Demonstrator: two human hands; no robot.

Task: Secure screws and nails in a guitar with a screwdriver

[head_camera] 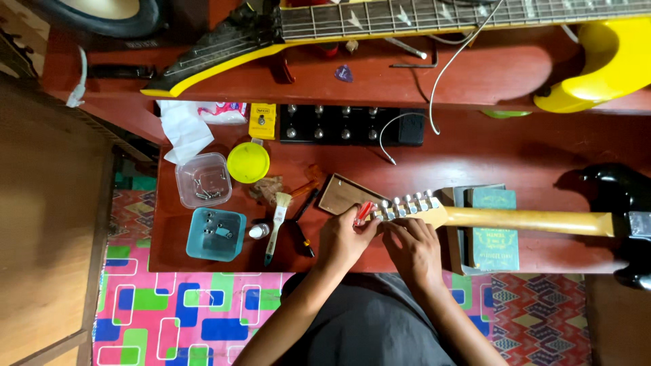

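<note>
A guitar lies across the red-brown table (515, 146), its pale wooden neck (529, 220) running right to a black body (620, 203). The headstock with a row of silver tuning pegs (407, 205) points left. My left hand (344, 240) grips a small red-handled tool (363, 213) at the headstock's tip. My right hand (412, 247) rests on the near edge of the headstock, fingers curled against it just below the pegs.
A yellow-edged guitar (434, 20) lies along the back. A black multi-knob pedal unit (339, 125), small yellow pedal (262, 120), yellow lid (248, 163), clear tub of screws (203, 179), blue tub of parts (215, 234), brush (277, 224) and green book (494, 230) sit around.
</note>
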